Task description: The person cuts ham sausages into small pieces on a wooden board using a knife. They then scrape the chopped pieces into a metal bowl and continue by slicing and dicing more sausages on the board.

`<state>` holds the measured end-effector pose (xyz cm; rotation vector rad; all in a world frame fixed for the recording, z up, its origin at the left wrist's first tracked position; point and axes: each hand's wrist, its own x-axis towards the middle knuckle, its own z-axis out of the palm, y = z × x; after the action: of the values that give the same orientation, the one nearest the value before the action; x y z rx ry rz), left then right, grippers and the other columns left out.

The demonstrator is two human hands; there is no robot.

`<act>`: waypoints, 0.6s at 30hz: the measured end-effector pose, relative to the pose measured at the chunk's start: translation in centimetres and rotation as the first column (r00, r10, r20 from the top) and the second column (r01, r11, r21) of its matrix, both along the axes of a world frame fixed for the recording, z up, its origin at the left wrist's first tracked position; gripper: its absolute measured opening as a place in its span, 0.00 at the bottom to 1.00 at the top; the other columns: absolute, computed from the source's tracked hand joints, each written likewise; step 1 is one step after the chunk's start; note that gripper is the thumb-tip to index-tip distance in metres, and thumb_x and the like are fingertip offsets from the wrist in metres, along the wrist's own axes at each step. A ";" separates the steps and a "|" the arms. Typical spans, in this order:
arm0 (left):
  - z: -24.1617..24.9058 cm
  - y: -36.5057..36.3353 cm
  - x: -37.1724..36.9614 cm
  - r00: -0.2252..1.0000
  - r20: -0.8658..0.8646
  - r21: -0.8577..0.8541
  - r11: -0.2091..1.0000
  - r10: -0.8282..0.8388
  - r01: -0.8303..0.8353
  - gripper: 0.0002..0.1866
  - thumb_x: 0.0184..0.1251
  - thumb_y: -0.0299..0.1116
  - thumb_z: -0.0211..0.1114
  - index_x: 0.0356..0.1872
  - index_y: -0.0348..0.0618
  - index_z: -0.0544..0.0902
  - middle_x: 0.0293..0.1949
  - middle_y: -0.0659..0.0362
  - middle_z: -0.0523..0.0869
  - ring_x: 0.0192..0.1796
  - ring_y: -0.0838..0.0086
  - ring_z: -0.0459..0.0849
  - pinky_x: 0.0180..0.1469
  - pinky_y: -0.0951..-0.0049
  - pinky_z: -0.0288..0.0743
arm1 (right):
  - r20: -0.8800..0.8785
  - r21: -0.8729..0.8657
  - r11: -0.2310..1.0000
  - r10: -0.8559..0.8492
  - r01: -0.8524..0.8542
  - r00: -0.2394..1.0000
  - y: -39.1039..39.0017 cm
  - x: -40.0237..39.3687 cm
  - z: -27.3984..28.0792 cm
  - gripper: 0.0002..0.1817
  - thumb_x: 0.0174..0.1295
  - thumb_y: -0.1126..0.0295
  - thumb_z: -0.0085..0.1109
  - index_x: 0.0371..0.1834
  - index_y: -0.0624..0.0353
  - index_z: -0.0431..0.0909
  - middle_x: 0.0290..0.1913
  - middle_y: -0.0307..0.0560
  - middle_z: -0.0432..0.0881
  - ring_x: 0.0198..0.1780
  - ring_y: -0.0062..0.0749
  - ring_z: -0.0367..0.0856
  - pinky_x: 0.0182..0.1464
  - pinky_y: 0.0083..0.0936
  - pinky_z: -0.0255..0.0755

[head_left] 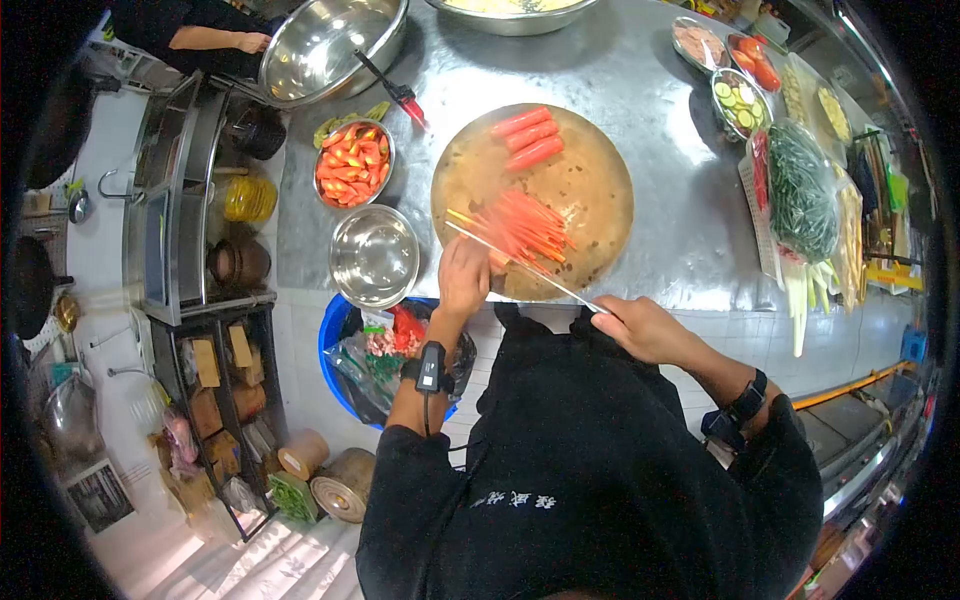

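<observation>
My right hand point(645, 328) grips a knife point(545, 281) by its handle, and the thin blade slants up and left across the near edge of the round wooden cutting board point(600, 215). Beside the blade my left hand point(465, 275) has its fingers curled in, closed on a red sausage piece point(498, 259) of which only a bit shows at the fingertips. Just past the blade lies a fanned heap of thin red-orange strips point(520, 225). Several whole red sausages point(527, 137) rest side by side on the far part of the board.
A steel bowl point(374, 257) and a bowl of cut red-orange pieces point(354, 163) stand left. A red-tipped tool point(405, 98) leans from a large bowl point(330, 45). Bagged greens point(803, 190) lie right. Below the table is a blue bin point(336, 350). Another person's hand point(252, 42) shows far left.
</observation>
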<state>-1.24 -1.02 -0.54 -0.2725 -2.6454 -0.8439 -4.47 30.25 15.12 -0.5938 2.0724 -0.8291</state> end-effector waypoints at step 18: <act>-0.5 1.0 0.9 0.995 -0.078 0.037 0.997 0.064 -0.062 0.10 0.58 0.23 0.65 0.41 0.37 0.81 0.45 0.48 0.82 0.53 0.49 0.78 0.58 0.53 0.70 | -0.008 -0.036 0.999 0.031 -0.031 0.999 -2.1 -1.3 -0.5 0.21 0.73 0.52 0.48 0.50 0.61 0.75 0.38 0.67 0.82 0.43 0.66 0.81 0.45 0.53 0.73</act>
<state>-0.35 -0.01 -1.06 -0.2078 -2.5501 -0.8402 -5.80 28.15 14.66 -0.6483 2.0536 -0.8487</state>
